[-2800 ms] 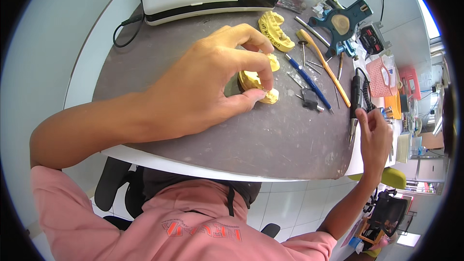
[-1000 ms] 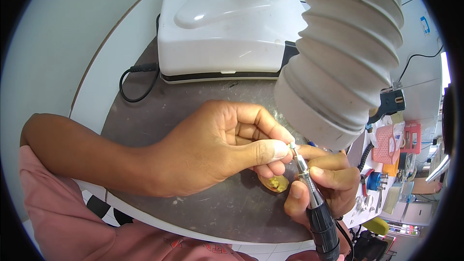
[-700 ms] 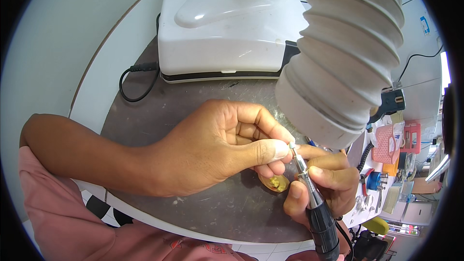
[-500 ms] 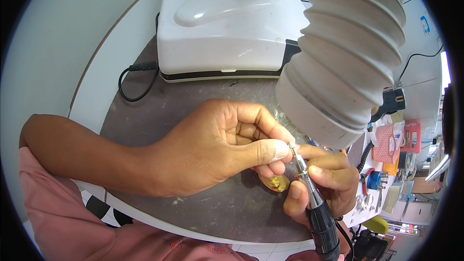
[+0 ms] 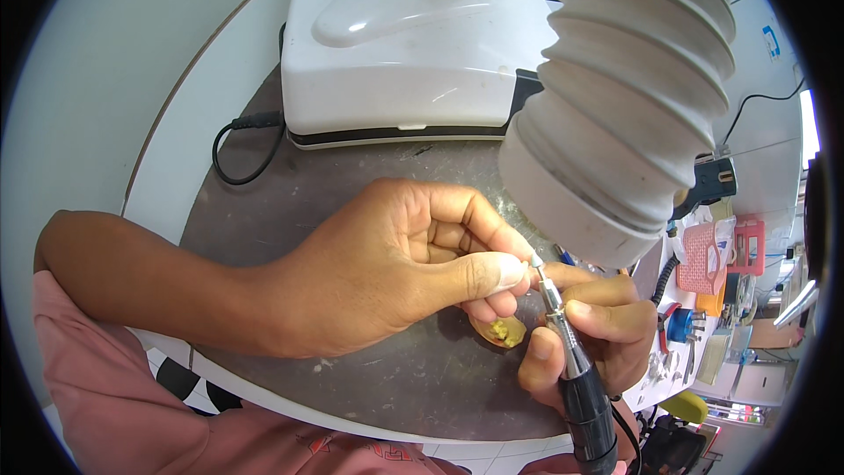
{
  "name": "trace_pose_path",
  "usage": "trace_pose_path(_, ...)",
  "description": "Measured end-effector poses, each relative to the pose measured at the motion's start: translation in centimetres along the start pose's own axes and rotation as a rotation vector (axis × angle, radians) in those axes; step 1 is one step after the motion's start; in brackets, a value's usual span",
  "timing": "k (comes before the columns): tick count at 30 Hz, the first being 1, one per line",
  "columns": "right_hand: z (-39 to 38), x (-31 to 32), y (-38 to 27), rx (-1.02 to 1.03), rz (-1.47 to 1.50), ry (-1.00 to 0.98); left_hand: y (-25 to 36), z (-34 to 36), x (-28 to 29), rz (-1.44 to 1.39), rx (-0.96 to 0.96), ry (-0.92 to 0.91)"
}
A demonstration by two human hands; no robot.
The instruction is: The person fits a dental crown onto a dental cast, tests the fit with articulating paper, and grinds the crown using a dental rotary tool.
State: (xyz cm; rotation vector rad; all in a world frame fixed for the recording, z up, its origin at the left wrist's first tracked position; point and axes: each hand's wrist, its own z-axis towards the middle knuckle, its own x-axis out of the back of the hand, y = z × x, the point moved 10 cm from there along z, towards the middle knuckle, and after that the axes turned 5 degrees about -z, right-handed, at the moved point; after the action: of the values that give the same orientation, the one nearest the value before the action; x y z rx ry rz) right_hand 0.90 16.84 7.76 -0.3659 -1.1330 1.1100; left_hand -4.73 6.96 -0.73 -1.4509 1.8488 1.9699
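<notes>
My right hand (image 5: pixel 607 325) grips a rotary handpiece (image 5: pixel 576 368) with a black rear body and a silver front, slanting up to the left. A pale, cone-like grinding tip (image 5: pixel 536 260) sits on its thin shank, right at the fingertips of my left hand (image 5: pixel 413 273). Thumb and index finger of that hand are pinched together; whatever is between them is too small and covered to name. Below the left fingers, on the grey work surface (image 5: pixel 387 387), lies a small tan oval dish-like piece (image 5: pixel 492 335) with yellow-green material on it, partly hidden by those fingers.
A ribbed white suction hose (image 5: pixel 637 97) hangs close above my right hand. Behind my hands stands a white machine housing (image 5: pixel 409 79), with a black cable loop (image 5: pixel 220 154) on its left. Farther right are a pink basket (image 5: pixel 699 259) and a blue holder (image 5: pixel 682 325) with metal pieces.
The handpiece and my right hand have shifted slightly to the right, and its tip shows a little more beside the left fingertips. My left hand stays almost in place.
</notes>
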Motion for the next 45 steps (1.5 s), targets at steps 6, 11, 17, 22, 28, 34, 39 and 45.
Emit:
trace_pose_path(6, -0.4, -1.0, -0.3, 0.073, -0.119, -0.085, -0.1, 0.0, -0.2, -0.004, 0.009, -0.016)
trace_pose_path(11, -0.6, -1.1, -0.2, 0.058, -0.114, -0.079, -0.1, 0.0, 0.1, -0.006, -0.009, -0.018)
trace_pose_path(17, -0.7, -0.2, 0.2, 0.022, -0.091, 0.025, 0.0, 0.1, 0.0, 0.014, -0.002, -0.020)
trace_pose_path(22, -0.2, 0.0, 0.4, 0.008, -0.068, -0.016, -0.1, 0.0, 0.1, 0.008, 0.012, 0.001)
trace_pose_path(28, -0.5, -0.3, 0.2, 0.041, -0.081, 0.001, -0.3, 0.2, 0.2, -0.008, 0.003, -0.012)
trace_pose_path(34, -0.5, -0.7, 0.1, 0.106, -0.046, 0.015, -0.4, 0.1, 0.2, -0.025, -0.008, 0.012)
trace_pose_path(39, -0.6, -0.5, -0.2, 0.121, -0.070, 0.066, -0.4, 0.1, 0.3, -0.014, -0.019, 0.009)
trace_pose_path(45, -0.5, -0.8, -0.3, 0.135, -0.104, 0.028, -0.6, 0.1, 0.3, -0.005, -0.009, -0.005)
